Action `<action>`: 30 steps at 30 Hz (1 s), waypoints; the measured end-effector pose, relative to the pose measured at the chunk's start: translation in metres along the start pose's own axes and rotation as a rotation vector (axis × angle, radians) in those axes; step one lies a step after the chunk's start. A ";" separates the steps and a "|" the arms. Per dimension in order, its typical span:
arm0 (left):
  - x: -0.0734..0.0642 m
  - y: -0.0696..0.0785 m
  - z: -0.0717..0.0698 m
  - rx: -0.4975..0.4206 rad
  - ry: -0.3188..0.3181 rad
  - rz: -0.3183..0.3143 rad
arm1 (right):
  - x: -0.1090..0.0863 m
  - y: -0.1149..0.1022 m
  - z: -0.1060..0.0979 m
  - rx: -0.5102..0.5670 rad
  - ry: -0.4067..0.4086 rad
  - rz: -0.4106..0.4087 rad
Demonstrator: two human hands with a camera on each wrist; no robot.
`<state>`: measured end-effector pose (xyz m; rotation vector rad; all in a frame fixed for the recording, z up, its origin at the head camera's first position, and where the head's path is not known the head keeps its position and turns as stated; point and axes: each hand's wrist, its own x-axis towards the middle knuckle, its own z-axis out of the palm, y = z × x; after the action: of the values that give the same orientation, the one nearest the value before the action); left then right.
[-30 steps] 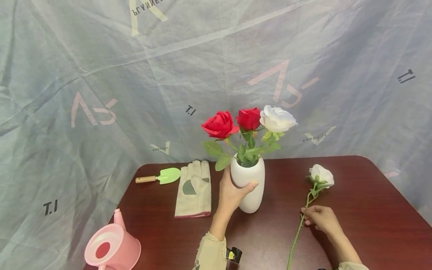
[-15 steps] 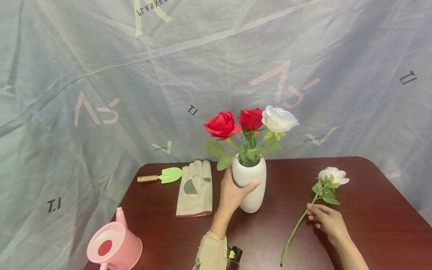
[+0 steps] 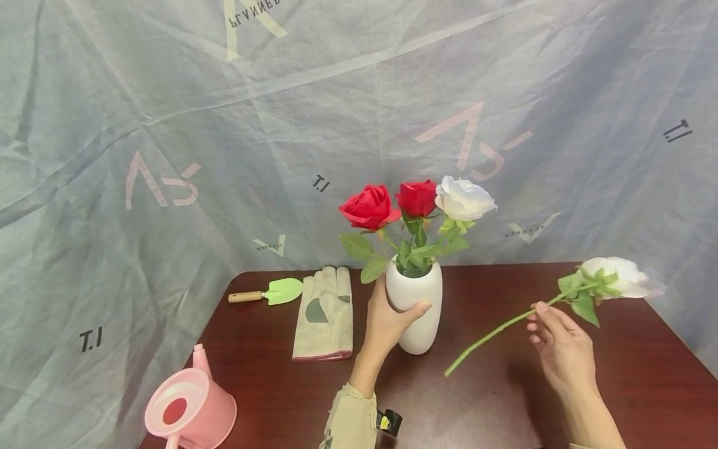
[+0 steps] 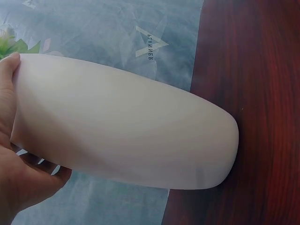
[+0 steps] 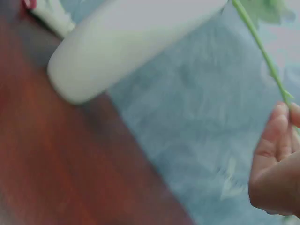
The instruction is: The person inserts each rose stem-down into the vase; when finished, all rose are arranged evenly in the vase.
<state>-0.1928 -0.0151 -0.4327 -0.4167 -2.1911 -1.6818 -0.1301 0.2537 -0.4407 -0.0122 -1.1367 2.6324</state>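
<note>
A white vase (image 3: 422, 312) stands upright on the table, holding two red roses (image 3: 369, 207) and one white rose (image 3: 462, 198). My left hand (image 3: 387, 321) grips the vase around its left side, thumb across the front; in the left wrist view the vase (image 4: 126, 126) fills the middle. Over the table's right side, my right hand (image 3: 566, 349) pinches the green stem of another white rose (image 3: 614, 277). That rose is tilted, bloom to the upper right and stem end toward the vase. In the right wrist view, fingertips (image 5: 280, 112) hold the stem.
Left of the vase lie beige work gloves (image 3: 324, 318) and a green hand trowel (image 3: 283, 291) with a wooden handle. A pink watering can (image 3: 193, 405) stands at the front left. Grey printed cloth (image 3: 269, 125) hangs behind the dark red table (image 3: 477, 399).
My right hand has lifted the white rose and moved it up and to the right, tipping its stem closer to horizontal. The left hand stays on the vase.
</note>
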 end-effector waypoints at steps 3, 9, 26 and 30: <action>0.001 0.000 0.000 0.007 0.004 0.004 | 0.001 -0.007 0.022 0.128 0.080 -0.091; 0.001 -0.001 0.000 0.016 0.013 0.003 | 0.014 -0.016 0.062 0.228 0.277 -0.194; 0.000 -0.002 0.001 0.034 0.020 0.006 | 0.028 -0.018 0.102 0.058 0.293 -0.452; 0.000 -0.001 0.002 0.032 0.021 0.003 | 0.029 -0.014 0.106 -0.048 0.294 -0.490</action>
<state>-0.1938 -0.0137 -0.4343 -0.3913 -2.1981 -1.6403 -0.1669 0.1940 -0.3544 -0.1116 -0.9569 2.0906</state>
